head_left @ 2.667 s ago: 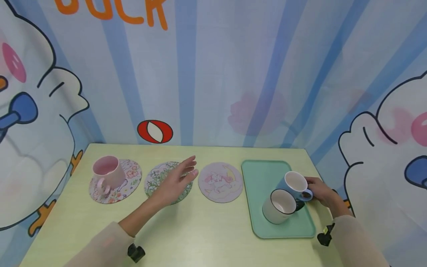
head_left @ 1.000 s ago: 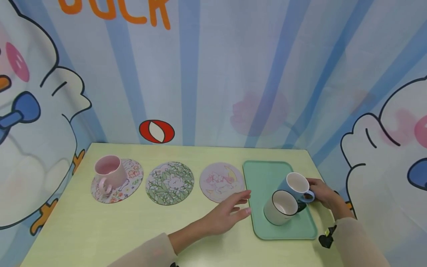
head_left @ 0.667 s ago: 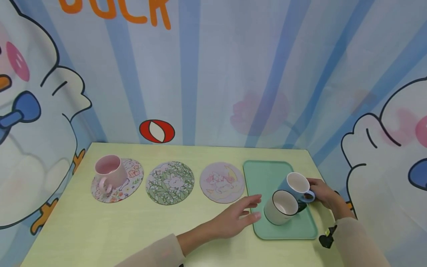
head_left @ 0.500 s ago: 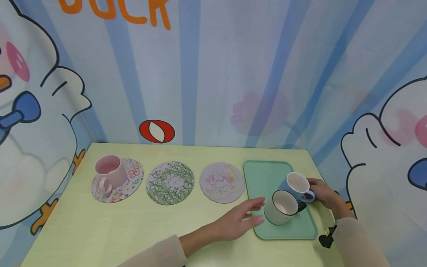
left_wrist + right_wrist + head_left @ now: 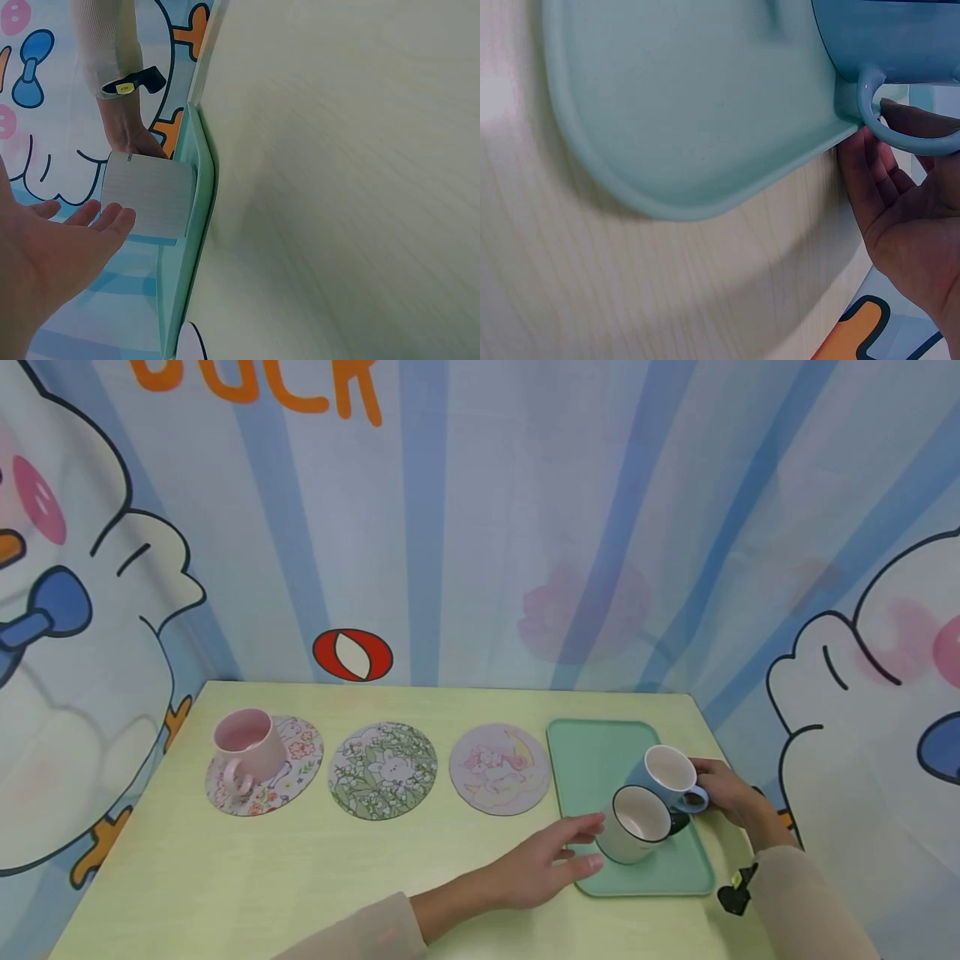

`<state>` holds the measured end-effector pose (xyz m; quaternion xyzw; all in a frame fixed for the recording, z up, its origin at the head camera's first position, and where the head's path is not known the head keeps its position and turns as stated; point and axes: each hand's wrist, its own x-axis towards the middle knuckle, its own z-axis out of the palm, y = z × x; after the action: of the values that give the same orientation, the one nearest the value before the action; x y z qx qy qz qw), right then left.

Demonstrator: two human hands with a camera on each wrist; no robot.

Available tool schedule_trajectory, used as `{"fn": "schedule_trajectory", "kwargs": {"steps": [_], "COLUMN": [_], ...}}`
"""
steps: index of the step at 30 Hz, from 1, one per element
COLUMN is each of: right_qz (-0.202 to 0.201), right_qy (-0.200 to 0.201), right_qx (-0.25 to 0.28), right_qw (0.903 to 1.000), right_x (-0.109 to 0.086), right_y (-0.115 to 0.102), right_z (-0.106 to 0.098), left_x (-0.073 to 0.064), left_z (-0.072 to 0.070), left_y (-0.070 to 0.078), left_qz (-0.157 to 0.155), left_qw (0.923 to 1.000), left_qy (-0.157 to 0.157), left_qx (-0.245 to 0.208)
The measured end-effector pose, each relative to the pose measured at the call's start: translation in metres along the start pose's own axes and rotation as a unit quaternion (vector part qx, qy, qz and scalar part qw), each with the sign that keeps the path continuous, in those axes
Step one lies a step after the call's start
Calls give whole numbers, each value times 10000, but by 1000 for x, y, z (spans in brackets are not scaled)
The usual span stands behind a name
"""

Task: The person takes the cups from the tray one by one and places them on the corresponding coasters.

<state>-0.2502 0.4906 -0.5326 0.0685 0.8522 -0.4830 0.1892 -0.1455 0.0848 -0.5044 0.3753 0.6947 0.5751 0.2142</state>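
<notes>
In the head view a green tray [image 5: 592, 752] carries a white mug [image 5: 626, 845] with a black rim and dark handle. Right behind it stands a blue mug [image 5: 670, 770], white inside. My left hand [image 5: 528, 868] reaches over the tray's left edge, thumb and fingers apart, fingertips right at the white mug's side. It holds nothing; the left wrist view shows its palm beside that mug. My right hand [image 5: 731, 793] grips the tray's right rim next to the blue mug. In the right wrist view its fingers [image 5: 859, 176] lie against the rim, partly hidden by the blue mug's handle.
Three round mats lie in a row left of the tray: a floral mat [image 5: 300, 777], a green rabbit mat [image 5: 382, 772] and a lilac unicorn mat [image 5: 498, 770]. A pink mug [image 5: 251, 752] stands on the floral one. A striped curtain [image 5: 480, 527] hangs behind the table [image 5: 300, 877].
My left hand has moved right from over the rabbit mat, past the unicorn mat, to the white mug's side. My right hand stays at the tray's rim, and the mugs have not moved.
</notes>
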Motion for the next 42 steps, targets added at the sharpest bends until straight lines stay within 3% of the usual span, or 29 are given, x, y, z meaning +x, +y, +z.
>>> {"fn": "schedule_trajectory", "kwargs": {"steps": [42], "right_qz": [9], "right_qy": [-17], "right_qx": [38], "right_qw": [10000], "right_x": [2], "right_y": [3], "right_z": [-1], "left_x": [13], "left_z": [16], "left_y": [-3], "left_qz": [-61], "left_qw": [9993], "left_qy": [-257], "left_qx": [-254]}}
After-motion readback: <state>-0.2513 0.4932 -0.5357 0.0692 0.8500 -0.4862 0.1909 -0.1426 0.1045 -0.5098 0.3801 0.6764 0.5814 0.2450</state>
